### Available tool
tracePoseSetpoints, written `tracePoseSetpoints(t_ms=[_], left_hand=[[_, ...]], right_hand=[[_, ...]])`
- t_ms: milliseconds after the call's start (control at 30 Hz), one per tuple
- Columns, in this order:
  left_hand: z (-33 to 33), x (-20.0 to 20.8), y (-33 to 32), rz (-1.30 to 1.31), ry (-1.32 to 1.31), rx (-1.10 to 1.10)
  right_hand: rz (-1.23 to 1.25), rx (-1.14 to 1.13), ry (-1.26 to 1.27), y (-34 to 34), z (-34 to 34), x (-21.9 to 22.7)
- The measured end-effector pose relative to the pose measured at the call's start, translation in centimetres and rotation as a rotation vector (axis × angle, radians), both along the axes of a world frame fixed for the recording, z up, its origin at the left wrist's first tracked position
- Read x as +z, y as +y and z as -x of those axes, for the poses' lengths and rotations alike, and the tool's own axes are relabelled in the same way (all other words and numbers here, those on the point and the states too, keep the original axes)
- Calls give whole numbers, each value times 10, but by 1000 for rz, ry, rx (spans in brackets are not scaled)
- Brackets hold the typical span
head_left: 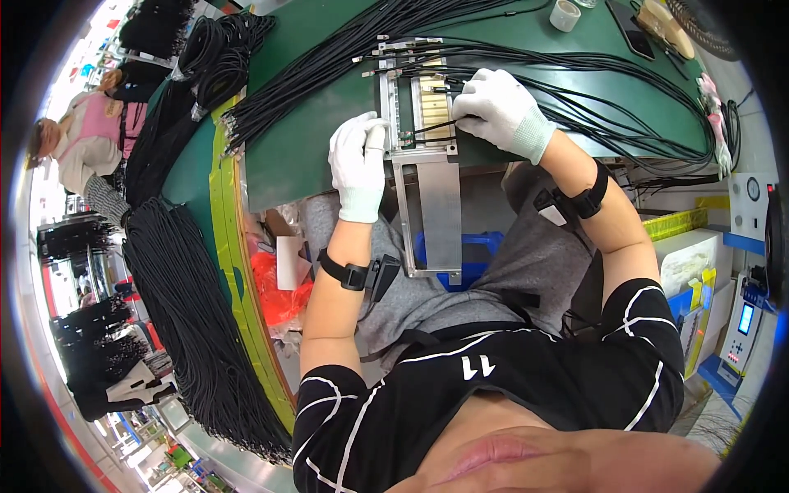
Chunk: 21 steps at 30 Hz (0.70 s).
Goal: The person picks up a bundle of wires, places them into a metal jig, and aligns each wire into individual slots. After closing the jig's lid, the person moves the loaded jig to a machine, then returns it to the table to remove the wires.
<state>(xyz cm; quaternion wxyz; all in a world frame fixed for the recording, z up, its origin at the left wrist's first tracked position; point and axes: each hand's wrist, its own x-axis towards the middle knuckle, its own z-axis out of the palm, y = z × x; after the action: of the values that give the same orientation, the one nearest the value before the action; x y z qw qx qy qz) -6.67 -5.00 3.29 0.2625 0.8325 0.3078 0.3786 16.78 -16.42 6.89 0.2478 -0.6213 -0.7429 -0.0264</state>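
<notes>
A metal fixture (440, 205) with a slotted brass-coloured block (433, 107) lies across the table's near edge, part of it sticking out over my lap. Several black cables with small metal ends sit across its far part. My right hand (497, 111), in a white glove, pinches a black cable (434, 127) at the block's right side; the cable runs leftward over the slots. Beside the fixture's left rail is my left hand (359, 156), also gloved. Its fingers are bent and pressed together; whether they hold anything small is hidden.
Long bundles of black cable (329, 78) spread over the green table (288, 168). A thick bundle (181, 320) hangs at left by a yellow-taped edge (233, 271). Tape roll (564, 16) and phone (630, 29) lie far right. A co-worker (94, 131) is at far left.
</notes>
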Motion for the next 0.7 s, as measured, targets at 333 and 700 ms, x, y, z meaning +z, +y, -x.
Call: tracePoseSetpoints(t_ms=[333,700], left_hand=[[-14,13,-15,-416,194,-130],[-14,4,-12,-367,192,-183]], right_hand=[[24,-9,-52,4,5,-4],[106,-207,-228,20,-20,2]])
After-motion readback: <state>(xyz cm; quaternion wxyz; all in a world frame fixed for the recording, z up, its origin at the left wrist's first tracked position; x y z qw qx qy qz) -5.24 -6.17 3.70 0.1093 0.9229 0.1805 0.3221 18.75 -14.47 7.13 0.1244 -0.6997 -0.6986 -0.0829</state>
